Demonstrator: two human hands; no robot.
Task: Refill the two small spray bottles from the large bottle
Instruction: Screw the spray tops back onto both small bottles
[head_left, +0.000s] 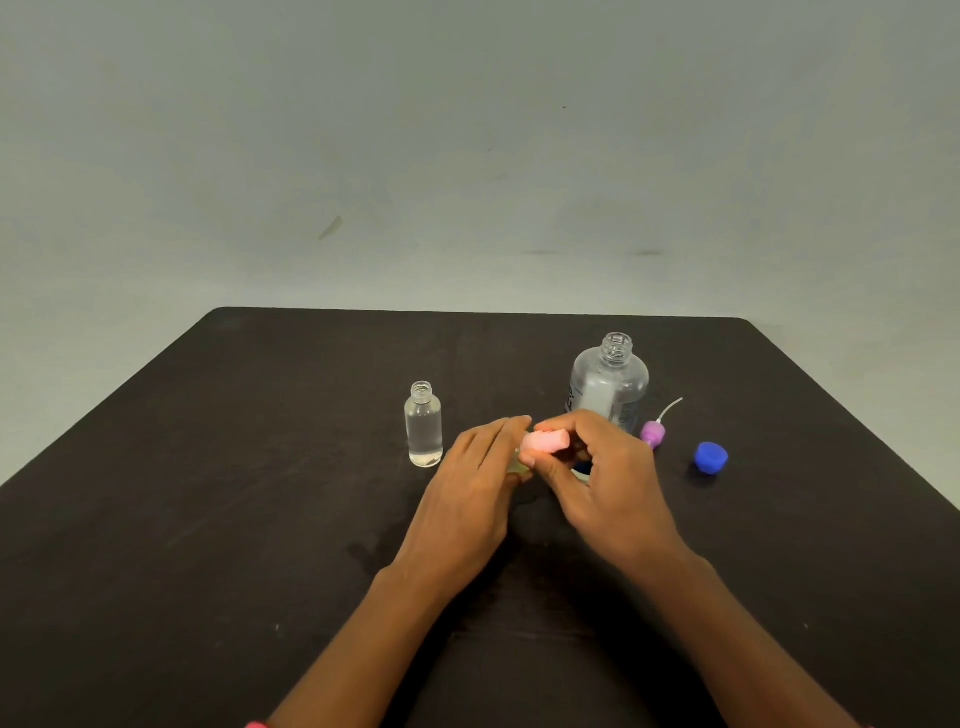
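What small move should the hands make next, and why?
Probably turn the pink cap with the right hand while the left hand steadies the small bottle: the right fingers pinch the cap. Loosening or tightening, I cannot tell.

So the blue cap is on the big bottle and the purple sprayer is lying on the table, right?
Not quite. In the head view the big bottle is open on top; the blue cap lies on the table beside it. The purple sprayer does lie on the table.
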